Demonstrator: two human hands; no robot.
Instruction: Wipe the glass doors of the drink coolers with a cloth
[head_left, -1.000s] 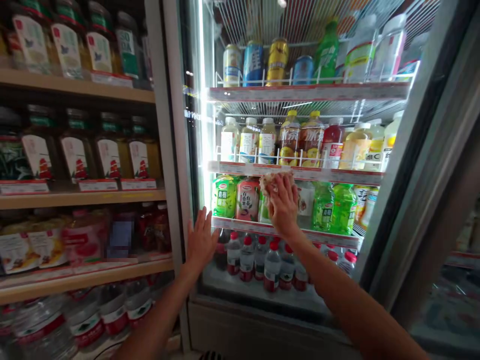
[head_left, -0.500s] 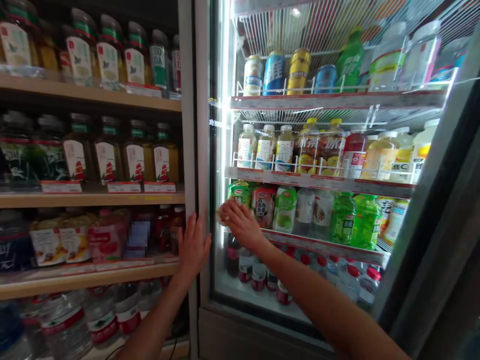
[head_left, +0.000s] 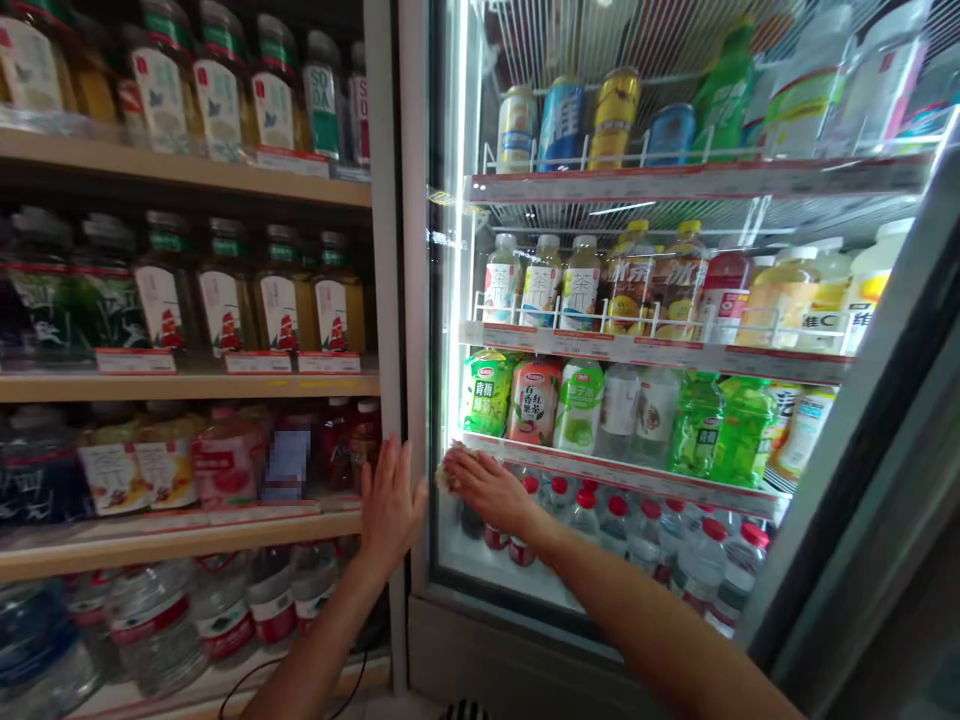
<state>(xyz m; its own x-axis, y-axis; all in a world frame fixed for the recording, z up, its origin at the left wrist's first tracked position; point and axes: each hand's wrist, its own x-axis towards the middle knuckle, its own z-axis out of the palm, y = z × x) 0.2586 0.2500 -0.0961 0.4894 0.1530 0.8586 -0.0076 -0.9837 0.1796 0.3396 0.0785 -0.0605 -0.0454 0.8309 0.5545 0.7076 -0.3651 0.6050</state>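
My right hand (head_left: 495,492) presses a crumpled, light brownish cloth (head_left: 450,466) against the left edge of the glass door (head_left: 487,590) of a lit drinks fridge. Its fingers lie over the cloth and hide most of it. To the left, my left hand (head_left: 391,505) rests with fingers stretched upward against the grey upright frame (head_left: 411,340) between fridge and shelves; it holds nothing. Behind the glass, just above my right hand, stands a green tea bottle (head_left: 487,392) beside a red-orange bottle (head_left: 535,402).
Wooden shelves (head_left: 187,385) full of bottles stand left of the frame. Inside the fridge, wire-fronted shelves (head_left: 675,350) hold cans and bottles, with red-capped bottles (head_left: 649,530) at the bottom. A dark cable (head_left: 244,678) hangs low on the left. The fridge's thick right edge (head_left: 847,470) slants nearby.
My right hand has slid down the glass with the cloth, from in front of the green bottle to below that shelf's edge. My left hand stays against the frame. The view has shifted slightly.
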